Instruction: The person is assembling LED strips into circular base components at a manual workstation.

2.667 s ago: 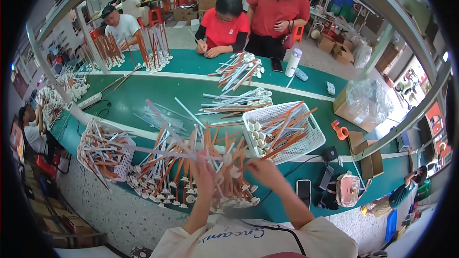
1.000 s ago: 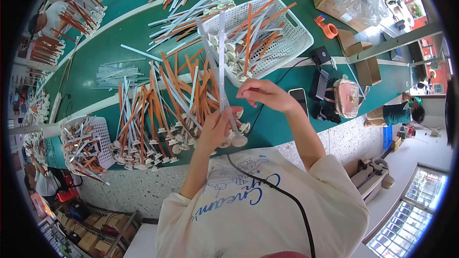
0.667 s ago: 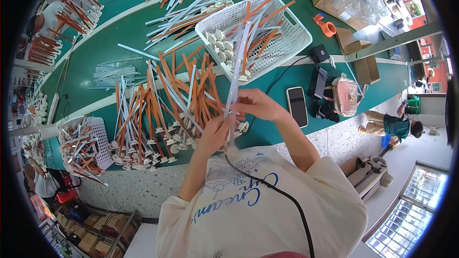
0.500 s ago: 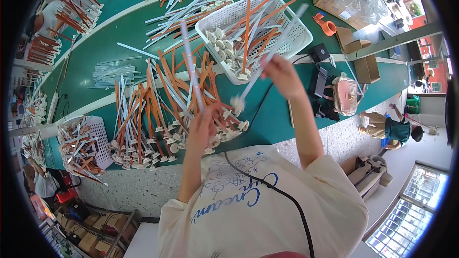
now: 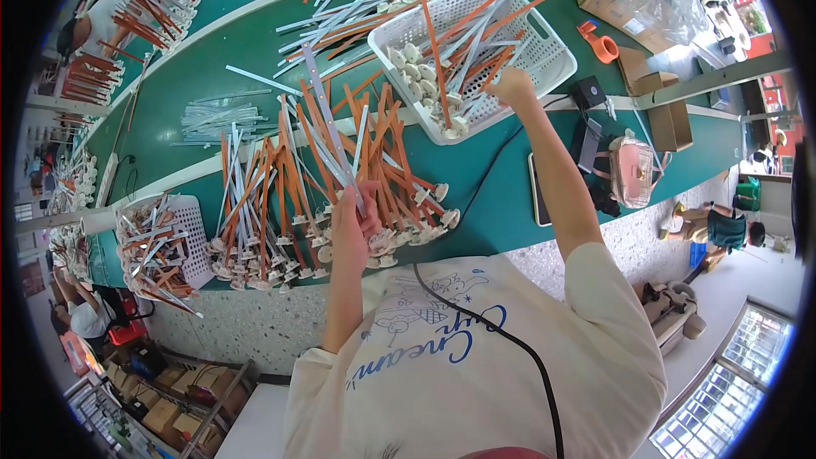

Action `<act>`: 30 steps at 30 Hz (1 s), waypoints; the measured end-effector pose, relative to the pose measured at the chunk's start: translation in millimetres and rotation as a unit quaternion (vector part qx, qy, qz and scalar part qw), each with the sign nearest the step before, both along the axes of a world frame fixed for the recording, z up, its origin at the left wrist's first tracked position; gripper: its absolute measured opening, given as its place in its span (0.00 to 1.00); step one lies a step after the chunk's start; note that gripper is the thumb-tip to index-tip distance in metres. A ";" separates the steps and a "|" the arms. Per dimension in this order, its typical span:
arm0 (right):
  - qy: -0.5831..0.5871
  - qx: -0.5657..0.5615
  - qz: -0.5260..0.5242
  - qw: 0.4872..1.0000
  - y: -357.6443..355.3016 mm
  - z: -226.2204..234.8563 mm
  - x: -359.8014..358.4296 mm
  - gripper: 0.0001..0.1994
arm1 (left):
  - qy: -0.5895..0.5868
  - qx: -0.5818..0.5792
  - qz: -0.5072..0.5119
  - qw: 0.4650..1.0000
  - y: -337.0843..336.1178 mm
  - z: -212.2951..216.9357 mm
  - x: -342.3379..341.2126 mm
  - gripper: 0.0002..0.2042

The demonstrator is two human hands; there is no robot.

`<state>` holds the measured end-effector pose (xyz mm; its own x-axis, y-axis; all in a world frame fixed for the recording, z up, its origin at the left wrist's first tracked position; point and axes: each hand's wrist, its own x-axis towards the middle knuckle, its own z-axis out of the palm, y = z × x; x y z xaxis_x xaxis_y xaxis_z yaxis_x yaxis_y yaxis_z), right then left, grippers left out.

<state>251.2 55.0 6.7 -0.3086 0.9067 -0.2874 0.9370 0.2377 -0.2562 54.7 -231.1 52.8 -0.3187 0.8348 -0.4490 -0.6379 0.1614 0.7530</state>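
My left hand point(image 5: 353, 217) is closed around the lower end of a pale strip point(image 5: 324, 106) with small dots along it, which slants up and away over the table. Under and around that hand spreads a pile of orange and white strips point(image 5: 263, 204) with round white end pieces. My right hand point(image 5: 512, 87) is stretched out to the near right side of a white perforated basket point(image 5: 552, 59), its fingers curled. What those fingers hold, if anything, is hidden. Inside the basket are more orange and white strips point(image 5: 476, 44) and several round white end pieces point(image 5: 416, 75).
Thin pale strips point(image 5: 223, 121) lie at left on the green table. Another perforated basket point(image 5: 195, 242) of strips stands at the near left. To the right are a phone point(image 5: 539, 191), a black cable point(image 5: 495, 160), a pink bag point(image 5: 631, 172), an orange tape dispenser point(image 5: 600, 41) and cardboard boxes point(image 5: 671, 125).
My right hand has moved up from in front of the basket to its right side; the long pale strip it held no longer shows there. My left hand keeps its strip, and the view has shifted slightly.
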 end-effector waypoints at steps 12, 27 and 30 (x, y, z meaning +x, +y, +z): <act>0.416 -0.349 0.127 0.830 -131.0 83.6 -33.3 0.07 | 0.061 -0.001 -0.275 0.960 14.0 -5.0 49.7 0.14; 0.411 -0.102 -0.213 0.881 8.4 25.7 30.6 0.22 | 0.616 -0.248 0.058 0.745 -71.9 -106.4 -67.7 0.15; 0.381 0.119 -0.245 0.883 10.7 23.1 37.4 0.31 | 0.673 -0.272 0.057 0.685 -78.7 -105.1 -71.7 0.17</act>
<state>288.6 65.7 29.8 0.1159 0.9919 0.0518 0.5192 -0.0161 -0.8545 -17.0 -309.8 -52.3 -0.7992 0.5956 0.0804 0.5435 0.6591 0.5197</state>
